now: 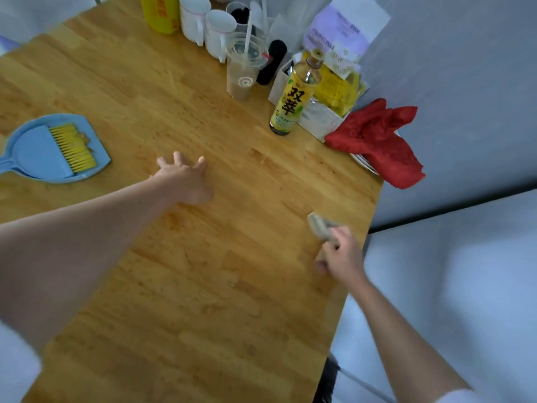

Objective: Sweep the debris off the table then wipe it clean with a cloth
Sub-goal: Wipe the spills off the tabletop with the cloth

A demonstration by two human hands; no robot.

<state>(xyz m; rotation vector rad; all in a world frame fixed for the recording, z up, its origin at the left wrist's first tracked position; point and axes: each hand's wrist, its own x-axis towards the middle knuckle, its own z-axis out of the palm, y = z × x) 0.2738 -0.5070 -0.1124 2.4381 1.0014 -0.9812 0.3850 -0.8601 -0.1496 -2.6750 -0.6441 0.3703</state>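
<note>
The wooden table (180, 286) fills most of the head view. My left hand (186, 178) rests flat on its middle with fingers spread. Near the right edge, my right hand (340, 257) grips a small greyish cloth (319, 226) that touches the tabletop; the hand is blurred. A blue dustpan (32, 155) lies at the left with a yellow-bristled brush (72, 148) resting in it, along with some brownish crumbs.
At the far right corner stand a yellow-labelled bottle (293, 97), a plastic cup with a straw (242, 74), two white mugs (203, 21), a yellow container (161, 13), a white box of packets (328, 106) and a red cloth (380, 141). The table's right edge borders grey floor.
</note>
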